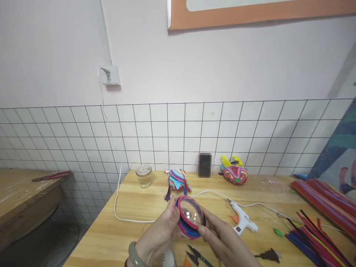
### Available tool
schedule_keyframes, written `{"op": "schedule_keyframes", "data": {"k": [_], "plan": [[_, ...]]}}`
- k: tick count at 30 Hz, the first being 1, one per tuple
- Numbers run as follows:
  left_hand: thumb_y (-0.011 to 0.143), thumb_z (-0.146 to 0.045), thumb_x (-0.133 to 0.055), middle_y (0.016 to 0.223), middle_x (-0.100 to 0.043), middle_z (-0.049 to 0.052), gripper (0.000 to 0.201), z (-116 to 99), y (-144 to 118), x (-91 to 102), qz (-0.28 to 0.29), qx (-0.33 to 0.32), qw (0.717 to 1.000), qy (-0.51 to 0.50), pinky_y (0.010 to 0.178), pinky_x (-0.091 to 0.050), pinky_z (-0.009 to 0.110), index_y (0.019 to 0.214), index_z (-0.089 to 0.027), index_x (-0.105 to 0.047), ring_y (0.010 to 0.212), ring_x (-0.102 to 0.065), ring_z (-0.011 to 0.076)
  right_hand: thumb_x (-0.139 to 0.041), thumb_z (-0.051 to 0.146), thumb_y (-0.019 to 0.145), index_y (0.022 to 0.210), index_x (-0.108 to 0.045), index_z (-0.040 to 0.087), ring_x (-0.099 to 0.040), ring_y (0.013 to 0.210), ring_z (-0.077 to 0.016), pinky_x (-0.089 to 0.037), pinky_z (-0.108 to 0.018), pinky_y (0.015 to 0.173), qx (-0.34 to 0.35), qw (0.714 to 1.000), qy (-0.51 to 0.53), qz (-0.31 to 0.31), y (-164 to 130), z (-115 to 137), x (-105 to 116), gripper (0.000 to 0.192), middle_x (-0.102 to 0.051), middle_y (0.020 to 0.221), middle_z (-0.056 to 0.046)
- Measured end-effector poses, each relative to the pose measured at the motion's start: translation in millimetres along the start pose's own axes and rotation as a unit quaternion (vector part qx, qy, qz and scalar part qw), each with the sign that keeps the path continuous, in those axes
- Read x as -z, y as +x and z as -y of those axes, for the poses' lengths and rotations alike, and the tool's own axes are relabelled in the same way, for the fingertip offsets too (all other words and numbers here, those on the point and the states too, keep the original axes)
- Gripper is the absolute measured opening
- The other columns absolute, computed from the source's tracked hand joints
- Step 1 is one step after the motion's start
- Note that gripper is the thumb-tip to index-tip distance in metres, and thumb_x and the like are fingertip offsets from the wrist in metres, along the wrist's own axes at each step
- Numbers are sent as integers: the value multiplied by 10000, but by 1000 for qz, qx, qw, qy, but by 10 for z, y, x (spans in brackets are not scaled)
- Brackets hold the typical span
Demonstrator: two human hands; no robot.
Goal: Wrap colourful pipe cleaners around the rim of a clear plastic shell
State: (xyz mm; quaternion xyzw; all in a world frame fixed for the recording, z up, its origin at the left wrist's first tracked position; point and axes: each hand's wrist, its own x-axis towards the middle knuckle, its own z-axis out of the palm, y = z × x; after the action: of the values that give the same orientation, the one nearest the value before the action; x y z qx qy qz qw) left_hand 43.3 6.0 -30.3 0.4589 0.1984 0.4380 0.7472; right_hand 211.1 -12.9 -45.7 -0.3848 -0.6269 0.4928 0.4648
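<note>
Both my hands hold a clear plastic ball [191, 213] above the front of the wooden table. Pink, black and blue pipe cleaners ring it in bands. My left hand [162, 224] grips its left side, with the thumb on the pink band. On the right side, my right hand [218, 233] pinches the lower edge between thumb and fingers. Under the hands lie thread snips [197, 255] with dark blades, partly cut off by the frame. A white hot glue gun [243, 218] lies right of my right hand. The ball's underside is hidden.
At the back stand a glass cup [144, 176], a striped craft piece with tassels [178, 180] and a colourful animal-face craft [235, 172]. Pipe cleaners [311, 237] lie at right near a black plug [269, 255]. A white cord [136, 220] crosses the table.
</note>
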Motion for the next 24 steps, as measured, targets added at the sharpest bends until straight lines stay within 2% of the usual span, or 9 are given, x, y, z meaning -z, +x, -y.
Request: {"op": "schedule_keyframes", "data": {"k": [3,6,8,10,12,15,19,22,24], "plan": [[784,-603,-547,1015,-655,81,554,27,16,15,-15,-6,1000,19,726,-485,319,1168,-210,-479,865,-645,194,-533,525,858,1256,-564,216,-648,837,-213,-514,-288,811,-38,998,-45,-3,-6,34,34,504,-670,829,-25],[761,-551,-623,992,-653,75,514,44,27,28,-34,-4,996,78,699,-504,317,1117,-207,-484,847,-649,195,-525,475,887,1258,-558,210,-624,1006,-216,-474,-270,909,-9,999,-16,33,3,102,40,457,-689,988,-54],[796,-504,-617,1023,-651,83,460,52,35,24,-56,-14,993,101,757,-507,330,1119,-201,-494,925,-642,206,-522,426,904,1265,-548,230,-583,1109,-209,-435,-262,963,15,999,7,48,15,127,32,411,-666,1134,-62],[828,-493,-583,1107,-638,108,451,59,47,4,-70,-25,992,104,844,-489,369,1158,-197,-497,1033,-613,235,-512,426,906,1255,-555,236,-590,1102,-227,-448,-289,952,20,999,-12,24,24,106,28,400,-684,1086,-65],[819,-478,-607,1163,-624,129,479,66,60,-28,-65,-36,991,115,903,-463,411,1188,-189,-504,1100,-579,270,-502,457,897,1224,-580,228,-617,1026,-258,-482,-322,897,18,998,-58,-13,27,44,32,407,-700,895,-56],[723,-426,-736,1210,-606,142,611,78,79,-80,-61,-68,987,129,948,-426,428,1227,-187,-488,1141,-542,302,-487,491,883,1203,-590,226,-631,771,-246,-510,-314,737,3,991,-122,-47,21,-54,39,428,-597,629,1],[663,-364,-796,1277,-567,157,742,89,93,-114,-117,-75,980,139,966,-405,394,1269,-180,-409,1171,-521,295,-466,478,881,1195,-585,208,-479,555,-169,-401,-262,547,-11,982,-178,-70,5,-80,23,431,-443,580,54],[686,-360,-775,1284,-560,156,773,99,105,-78,-154,-66,975,146,929,-431,369,1305,-180,-349,1167,-525,280,-430,466,888,1249,-539,145,-389,542,-147,-304,-254,522,-34,978,-196,-62,-8,-48,8,495,-338,586,78],[694,-389,-760,1273,-562,164,780,107,113,-33,-175,-65,972,145,835,-476,355,1314,-177,-336,1106,-559,275,-419,460,889,1327,-467,101,-373,551,-144,-288,-257,530,-48,978,-198,-48,-19,-30,11,568,-325,600,80]]}}
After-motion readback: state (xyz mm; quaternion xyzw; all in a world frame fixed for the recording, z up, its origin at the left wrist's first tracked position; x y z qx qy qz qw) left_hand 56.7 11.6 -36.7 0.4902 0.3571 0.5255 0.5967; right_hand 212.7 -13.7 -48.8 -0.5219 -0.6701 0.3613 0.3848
